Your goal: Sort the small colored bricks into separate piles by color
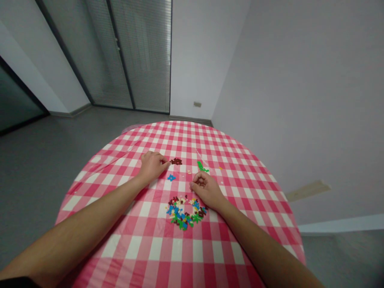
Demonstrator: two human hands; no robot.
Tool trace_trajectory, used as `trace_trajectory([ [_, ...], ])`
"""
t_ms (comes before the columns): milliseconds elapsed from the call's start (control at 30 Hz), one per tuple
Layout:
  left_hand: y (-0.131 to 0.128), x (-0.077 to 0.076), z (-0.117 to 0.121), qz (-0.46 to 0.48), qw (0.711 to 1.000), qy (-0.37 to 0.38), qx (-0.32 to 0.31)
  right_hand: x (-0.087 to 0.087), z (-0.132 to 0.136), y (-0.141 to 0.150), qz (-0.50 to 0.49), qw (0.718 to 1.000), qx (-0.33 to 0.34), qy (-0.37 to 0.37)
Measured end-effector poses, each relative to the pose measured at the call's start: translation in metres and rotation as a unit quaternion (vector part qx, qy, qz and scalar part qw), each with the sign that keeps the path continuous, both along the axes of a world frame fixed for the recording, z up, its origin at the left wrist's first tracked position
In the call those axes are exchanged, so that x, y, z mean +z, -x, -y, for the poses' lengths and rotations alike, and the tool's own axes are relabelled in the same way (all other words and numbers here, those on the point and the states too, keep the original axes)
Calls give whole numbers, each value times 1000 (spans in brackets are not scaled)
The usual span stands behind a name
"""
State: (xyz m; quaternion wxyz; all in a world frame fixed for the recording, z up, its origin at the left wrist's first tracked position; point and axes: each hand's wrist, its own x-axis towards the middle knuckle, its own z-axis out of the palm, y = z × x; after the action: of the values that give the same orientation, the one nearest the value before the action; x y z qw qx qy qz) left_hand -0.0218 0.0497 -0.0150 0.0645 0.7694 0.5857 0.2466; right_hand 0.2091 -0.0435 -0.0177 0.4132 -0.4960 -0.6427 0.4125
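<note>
My left hand rests on the cloth, its fingertips drawn together just left of a small heap of dark red toy bricks. A blue brick piece lies just below those fingertips. My right hand has its fingers curled, right of the blue piece and above a ring of mixed coloured small bricks. Green bricks lie beyond my right fingers. Whether either hand pinches a tiny piece is hidden by the fingers.
The bricks lie on a round table with a pink-and-white gingham cloth. A few tiny pale and yellow pieces are scattered on it. Grey floor surrounds the table. Beyond are pale walls and a glazed door with blinds.
</note>
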Motion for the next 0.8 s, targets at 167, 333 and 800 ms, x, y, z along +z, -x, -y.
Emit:
trace_trajectory([
  [167,0,-1,0,-8,1000,5,-23,-1,0,0,3,1000,-2,4],
  [333,0,-3,1,-19,999,2,-38,-1,1,0,8,1000,-1,-2],
  [800,0,27,29,15,924,77,-375,12,6,-2,175,964,170,-109],
])
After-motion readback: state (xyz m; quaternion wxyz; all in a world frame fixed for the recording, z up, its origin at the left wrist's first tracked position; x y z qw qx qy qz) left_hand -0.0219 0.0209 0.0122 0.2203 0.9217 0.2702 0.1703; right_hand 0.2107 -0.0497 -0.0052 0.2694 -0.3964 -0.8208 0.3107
